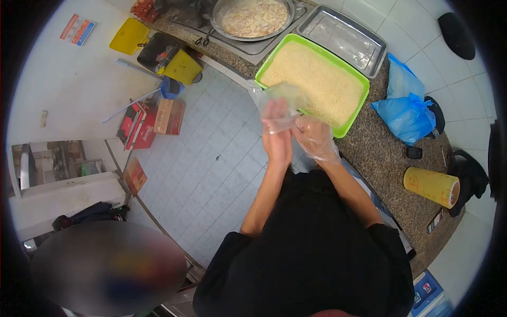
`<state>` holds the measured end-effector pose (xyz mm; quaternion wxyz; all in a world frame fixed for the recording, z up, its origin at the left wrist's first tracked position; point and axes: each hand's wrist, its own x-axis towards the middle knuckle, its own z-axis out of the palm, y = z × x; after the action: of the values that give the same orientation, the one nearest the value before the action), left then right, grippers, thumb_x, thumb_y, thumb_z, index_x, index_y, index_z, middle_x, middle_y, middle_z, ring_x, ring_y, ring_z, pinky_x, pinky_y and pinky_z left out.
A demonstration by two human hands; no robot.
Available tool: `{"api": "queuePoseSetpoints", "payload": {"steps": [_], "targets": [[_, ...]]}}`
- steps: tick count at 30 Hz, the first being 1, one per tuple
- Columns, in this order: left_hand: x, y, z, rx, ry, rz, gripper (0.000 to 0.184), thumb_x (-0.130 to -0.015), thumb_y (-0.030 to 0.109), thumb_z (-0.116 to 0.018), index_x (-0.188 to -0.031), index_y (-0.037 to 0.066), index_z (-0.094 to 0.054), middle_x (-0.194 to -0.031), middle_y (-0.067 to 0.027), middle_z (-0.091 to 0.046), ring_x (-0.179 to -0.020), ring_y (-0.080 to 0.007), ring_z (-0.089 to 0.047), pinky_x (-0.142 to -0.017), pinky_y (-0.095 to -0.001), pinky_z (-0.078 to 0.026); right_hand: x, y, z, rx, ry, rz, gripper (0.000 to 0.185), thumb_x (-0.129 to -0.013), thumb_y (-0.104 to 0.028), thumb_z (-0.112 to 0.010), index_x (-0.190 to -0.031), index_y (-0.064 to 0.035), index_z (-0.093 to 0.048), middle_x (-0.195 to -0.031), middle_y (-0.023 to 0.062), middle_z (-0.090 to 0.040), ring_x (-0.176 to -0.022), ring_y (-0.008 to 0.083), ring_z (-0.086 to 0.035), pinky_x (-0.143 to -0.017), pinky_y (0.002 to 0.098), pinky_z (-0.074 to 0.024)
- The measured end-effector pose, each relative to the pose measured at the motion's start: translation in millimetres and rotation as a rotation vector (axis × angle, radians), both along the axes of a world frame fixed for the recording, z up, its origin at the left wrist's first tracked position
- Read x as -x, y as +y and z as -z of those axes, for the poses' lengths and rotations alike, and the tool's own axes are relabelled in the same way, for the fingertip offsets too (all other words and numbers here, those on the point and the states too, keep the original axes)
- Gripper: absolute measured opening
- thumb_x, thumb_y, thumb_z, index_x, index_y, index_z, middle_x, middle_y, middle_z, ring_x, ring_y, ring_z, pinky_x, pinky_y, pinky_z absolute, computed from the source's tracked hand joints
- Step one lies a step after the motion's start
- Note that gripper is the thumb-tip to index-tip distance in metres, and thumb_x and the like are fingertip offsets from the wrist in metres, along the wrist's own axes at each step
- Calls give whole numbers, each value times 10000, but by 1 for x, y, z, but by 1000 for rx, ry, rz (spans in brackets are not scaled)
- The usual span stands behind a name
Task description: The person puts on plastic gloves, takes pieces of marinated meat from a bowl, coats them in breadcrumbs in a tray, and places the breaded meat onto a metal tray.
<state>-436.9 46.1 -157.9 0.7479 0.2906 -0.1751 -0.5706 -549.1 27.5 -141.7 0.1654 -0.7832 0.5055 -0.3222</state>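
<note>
Noted at centre of frame: loose clear glove (291,97) over left hand (278,133), open and holding nothing. Gripped near the cuff by right hand (315,136), gloved and closed on it. Hold left fingers straight; pull evenly toward wrist without tearing, clear of green tray (340,131), upper right of centre.

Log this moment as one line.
left hand: partly inside clear plastic glove | right hand: gloved, pinching that glove | nearby: green tray of pale crumbs

Black short-sleeved top (311,243), bare forearms (265,198), loose clear plastic gloves (324,150)
</note>
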Motion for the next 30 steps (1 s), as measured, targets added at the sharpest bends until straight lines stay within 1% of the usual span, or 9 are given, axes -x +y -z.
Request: {"api": "queuePoseSetpoints", "payload": {"steps": [3, 9, 15, 19, 21, 22, 25, 28, 30], "targets": [[-15, -14, -12, 66, 137, 160, 668, -1109, 533, -420, -1632, 123, -354, -1690, -185, -324, -1559, -351, -312, -1261, -550, -296, -6, 0, -10, -142, -54, 46, 271, -924, -247, -677, -755, -45, -613, -693, 206, -592, -664, 424, -629, -586, 502, -471], [-37, -45, 12, 167, 472, 183, 688, -1083, 513, -481, -1668, 203, -295, -1733, -90, -279, -1582, -360, -264, -1255, -594, -286, -12, 5, -15, -250, -146, -51, 274, -909, -249, -669, -751, -35, -601, -677, 219, -564, -649, 433, -599, -600, 520, -444], [-36, -57, 3, 224, 541, 474, 740, -1058, 562, -492, -1679, 213, -290, -1728, -87, -287, -1585, -363, -254, -1234, -586, -306, -2, 6, -23, -264, -50, -84, 190, -889, -236, -661, -811, -62, -663, -706, 207, -628, -688, 439, -656, -652, 550, -498], [-26, -61, -17, 234, 5, 436, 748, -1070, 578, -425, -1688, 191, -261, -1740, -107, -250, -1579, -356, -262, -1237, -584, -293, 2, 0, -26, -73, -96, 56, 188, -909, -254, -678, -943, -71, -651, -851, 184, -651, -716, 402, -616, -637, 469, -499], [-22, -57, -29, 274, -148, 419, 746, -1057, 579, -461, -1677, 201, -291, -1724, -142, -268, -1590, -386, -232, -1239, -631, -281, 20, -7, -44, -201, -197, -48, 320, -927, -356, -683, -999, -47, -642, -942, 184, -685, -757, 358, -672, -677, 463, -542], [-19, -54, -33, 260, -139, 405, 737, -1060, 571, -460, -1674, 199, -296, -1722, -149, -268, -1583, -390, -243, -1239, -642, -275, 29, -11, -51, -264, -249, -102, 386, -936, -407, -685, -1026, -35, -638, -988, 185, -703, -778, 336, -700, -697, 460, -564], [-13, -43, -44, 235, -77, 390, 707, -1067, 543, -461, -1665, 195, -313, -1711, -164, -276, -1565, -399, -274, -1237, -669, -267, 49, -28, -26, -586, -479, 178, 501, -983, -525, -656, -1005, -25, -633, -988, 135, -683, -809, 254, -688, -715, 386, -555], [-10, -36, -42, 205, -31, 453, 666, -1076, 496, -476, -1653, 198, -329, -1693, -173, -299, -1545, -393, -316, -1218, -663, -306, 59, -29, -24, -998, -642, 59, 506, -1033, -523, -607, -1016, -18, -637, -892, 71, -663, -768, 228, -662, -722, 371, -537], [-10, -35, -32, 160, -112, 461, 633, -1086, 447, -490, -1647, 199, -334, -1677, -180, -315, -1524, -380, -356, -1194, -634, -363, 65, -25, -13, -863, -710, 76, 450, -1053, -461, -595, -1029, -14, -647, -822, 81, -634, -738, 231, -647, -708, 377, -527]]}}
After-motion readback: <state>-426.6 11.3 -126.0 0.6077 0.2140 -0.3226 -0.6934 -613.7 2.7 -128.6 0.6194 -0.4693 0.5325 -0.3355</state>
